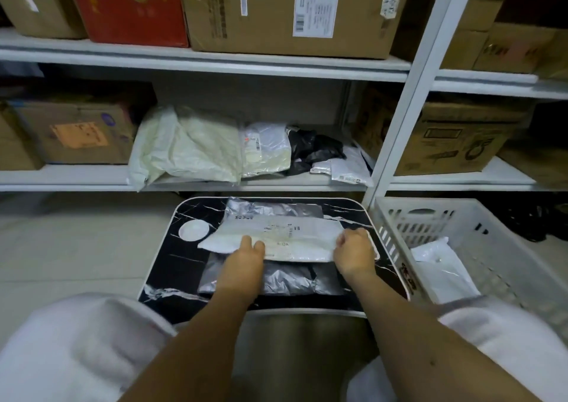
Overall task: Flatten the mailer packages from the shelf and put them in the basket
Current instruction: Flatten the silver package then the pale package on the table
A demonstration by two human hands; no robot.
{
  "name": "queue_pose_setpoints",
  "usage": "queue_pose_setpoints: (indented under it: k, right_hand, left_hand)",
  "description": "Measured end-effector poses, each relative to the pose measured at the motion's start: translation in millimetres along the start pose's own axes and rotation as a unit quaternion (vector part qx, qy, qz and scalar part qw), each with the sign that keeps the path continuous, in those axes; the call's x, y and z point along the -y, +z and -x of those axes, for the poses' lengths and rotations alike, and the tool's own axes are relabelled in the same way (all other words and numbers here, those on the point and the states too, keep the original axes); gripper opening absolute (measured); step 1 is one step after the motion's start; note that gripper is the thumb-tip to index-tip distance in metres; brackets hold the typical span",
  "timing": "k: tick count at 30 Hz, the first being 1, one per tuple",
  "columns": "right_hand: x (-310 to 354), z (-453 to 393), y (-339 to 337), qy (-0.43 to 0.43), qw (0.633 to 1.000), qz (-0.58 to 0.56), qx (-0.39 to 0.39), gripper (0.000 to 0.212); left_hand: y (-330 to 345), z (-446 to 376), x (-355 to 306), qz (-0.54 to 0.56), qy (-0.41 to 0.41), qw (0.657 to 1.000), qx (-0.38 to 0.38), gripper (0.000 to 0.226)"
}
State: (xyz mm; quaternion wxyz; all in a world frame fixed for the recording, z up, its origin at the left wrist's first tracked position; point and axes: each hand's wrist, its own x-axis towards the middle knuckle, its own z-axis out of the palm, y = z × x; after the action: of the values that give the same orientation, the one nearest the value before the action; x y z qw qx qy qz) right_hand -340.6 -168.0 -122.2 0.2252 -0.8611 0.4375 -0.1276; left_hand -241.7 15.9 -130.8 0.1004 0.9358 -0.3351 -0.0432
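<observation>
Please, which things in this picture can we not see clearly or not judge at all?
- Head view: print on the white mailer label is too small to read.
- Grey mailer mostly hidden beneath it.
- Right hand fingers curl out of sight.
- Basket is cut off by the right edge.
- Left hand covers the mailer's near edge.
</observation>
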Motion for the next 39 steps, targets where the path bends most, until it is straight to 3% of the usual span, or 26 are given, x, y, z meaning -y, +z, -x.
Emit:
queue_pose_setpoints:
  k: [3,6,8,10,12,14,18,24,32,39]
  right_hand:
    - [-18,6,22,0.049,0.995,0.066,0.062,0.032]
    - [-13,11,32,0.085,0.985,0.139,0.058,0.042]
    - [-4,11,39,0.016,0.987,0.158,0.013,0.043]
    - [7,10,50,-0.094,0.983,0.159,0.013,0.049]
    - [17,12,64,-0.188,0.968,0.159,0.051,0.053]
    - [21,13,82,-0.238,0.955,0.159,0.071,0.053]
    - [7,17,112,-0.211,0.955,0.174,0.112,0.054]
    - [-8,22,131,-0.201,0.948,0.204,0.137,0.057]
    - [1,18,127,-0.182,0.941,0.226,0.174,0.07]
    - [26,-23,106,-0.267,0.923,0.272,0.048,0.053]
  left_hand:
    - [20,7,-3,-0.043,-0.003,0.998,0.051,0.026]
    - [29,1,-2,-0.065,-0.003,0.998,0.002,0.024]
    - [35,-9,1,-0.075,0.0,0.995,-0.06,0.023]
    - [44,-19,4,-0.076,-0.001,0.993,-0.088,0.036]
    - [53,-29,8,-0.079,-0.011,0.995,-0.053,0.058]
    - [67,-38,11,-0.1,-0.019,0.995,-0.015,0.063]
    - [87,-37,14,-0.072,-0.032,0.997,0.02,0.069]
    - [112,-33,20,-0.044,-0.028,0.998,0.034,0.06]
    - [106,-33,18,-0.08,-0.033,0.994,0.071,0.065]
    - [75,-64,15,-0.086,0.0,0.996,-0.028,0.06]
